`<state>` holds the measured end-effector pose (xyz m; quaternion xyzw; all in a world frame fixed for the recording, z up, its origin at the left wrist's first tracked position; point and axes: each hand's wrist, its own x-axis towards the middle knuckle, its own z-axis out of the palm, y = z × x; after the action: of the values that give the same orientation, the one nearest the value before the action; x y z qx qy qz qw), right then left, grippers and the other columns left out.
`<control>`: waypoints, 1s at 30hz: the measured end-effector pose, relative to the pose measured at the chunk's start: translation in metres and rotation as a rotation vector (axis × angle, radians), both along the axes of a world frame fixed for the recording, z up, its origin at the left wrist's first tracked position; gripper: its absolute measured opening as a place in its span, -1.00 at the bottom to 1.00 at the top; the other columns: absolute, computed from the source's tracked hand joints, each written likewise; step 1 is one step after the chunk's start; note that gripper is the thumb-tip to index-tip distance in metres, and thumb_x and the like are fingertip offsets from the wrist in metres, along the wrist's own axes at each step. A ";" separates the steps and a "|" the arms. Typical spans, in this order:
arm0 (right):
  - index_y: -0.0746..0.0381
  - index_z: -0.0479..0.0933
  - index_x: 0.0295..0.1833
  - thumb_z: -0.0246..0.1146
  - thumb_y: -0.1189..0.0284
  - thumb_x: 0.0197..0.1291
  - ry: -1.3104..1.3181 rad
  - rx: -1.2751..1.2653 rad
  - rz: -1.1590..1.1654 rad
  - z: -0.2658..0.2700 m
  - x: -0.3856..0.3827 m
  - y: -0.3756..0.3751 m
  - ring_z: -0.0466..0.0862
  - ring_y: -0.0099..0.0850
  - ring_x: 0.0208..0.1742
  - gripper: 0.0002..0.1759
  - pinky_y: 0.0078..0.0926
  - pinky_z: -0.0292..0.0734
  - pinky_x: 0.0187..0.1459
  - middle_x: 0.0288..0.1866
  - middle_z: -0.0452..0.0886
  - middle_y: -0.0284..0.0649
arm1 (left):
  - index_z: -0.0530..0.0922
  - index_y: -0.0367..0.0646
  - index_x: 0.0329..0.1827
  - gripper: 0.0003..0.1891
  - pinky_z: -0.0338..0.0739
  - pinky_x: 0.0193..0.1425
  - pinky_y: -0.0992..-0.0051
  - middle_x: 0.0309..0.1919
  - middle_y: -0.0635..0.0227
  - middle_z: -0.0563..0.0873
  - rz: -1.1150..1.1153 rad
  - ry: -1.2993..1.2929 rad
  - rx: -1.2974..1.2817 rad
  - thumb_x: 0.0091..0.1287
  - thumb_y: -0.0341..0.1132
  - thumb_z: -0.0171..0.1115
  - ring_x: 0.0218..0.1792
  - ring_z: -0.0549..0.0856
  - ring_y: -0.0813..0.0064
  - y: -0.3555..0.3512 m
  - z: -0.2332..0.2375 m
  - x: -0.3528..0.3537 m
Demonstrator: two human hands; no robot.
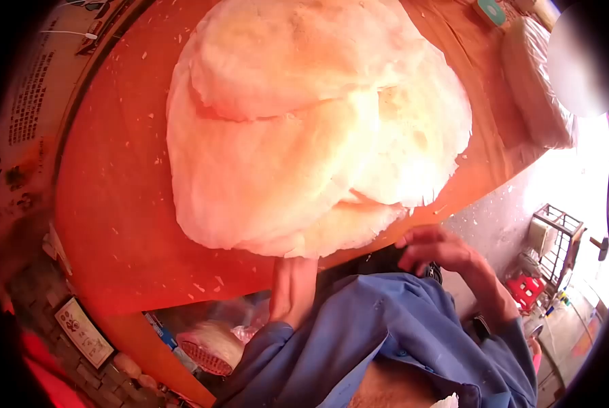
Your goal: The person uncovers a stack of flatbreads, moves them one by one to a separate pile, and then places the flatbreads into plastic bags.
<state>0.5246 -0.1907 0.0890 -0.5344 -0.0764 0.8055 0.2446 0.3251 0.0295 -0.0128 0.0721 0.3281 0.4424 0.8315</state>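
— Flatbreads [298, 136]: where are they placed?
— They are stacked on the table [114, 224], overhanging its near edge, just far of both hands.
— Which hand is nearer?
— The left hand [292, 285]: its fingers are held straight and pressed together, tips touching the near rim from below. The flatbreads are spread far and to both sides of it; being round, no long axis is shown.
— And the right hand [437, 248]?
— It is curled at the table edge, just right of the rim; whether anything is gripped cannot be told.
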 end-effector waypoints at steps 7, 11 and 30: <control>0.37 0.60 0.00 0.35 0.32 0.23 -0.849 0.922 0.026 0.123 0.053 0.131 0.74 -0.32 -0.22 -0.65 -0.49 0.57 -0.21 -0.29 0.73 -0.09 | 0.40 -0.24 0.31 -0.57 0.35 0.37 0.24 0.27 0.12 0.53 0.019 0.076 0.006 0.52 -0.15 0.01 0.25 0.54 0.28 0.014 -0.003 0.001; 0.27 0.53 0.20 0.22 0.10 0.29 -1.510 1.397 0.190 0.065 0.019 0.237 0.56 0.00 0.20 -0.47 -0.18 0.43 0.23 0.06 0.62 0.15 | 0.39 -0.25 0.32 -0.55 0.34 0.38 0.25 0.28 0.12 0.52 0.016 0.131 0.003 0.52 -0.14 0.01 0.26 0.54 0.28 0.018 -0.009 0.002; 0.25 0.37 0.36 0.05 -0.24 0.12 -1.190 1.783 -0.398 0.159 -0.131 0.243 0.09 0.49 0.41 -0.10 0.60 -0.13 0.29 0.35 0.18 0.49 | 0.33 -0.28 0.41 -0.48 0.29 0.40 0.28 0.33 0.11 0.48 -0.074 0.522 0.607 0.53 -0.11 -0.01 0.29 0.51 0.31 0.092 0.130 -0.015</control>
<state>0.3936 0.0528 0.2482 -0.4718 -0.6514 0.0187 0.5939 0.3099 0.1213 0.1173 0.4362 0.3797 0.4560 0.6765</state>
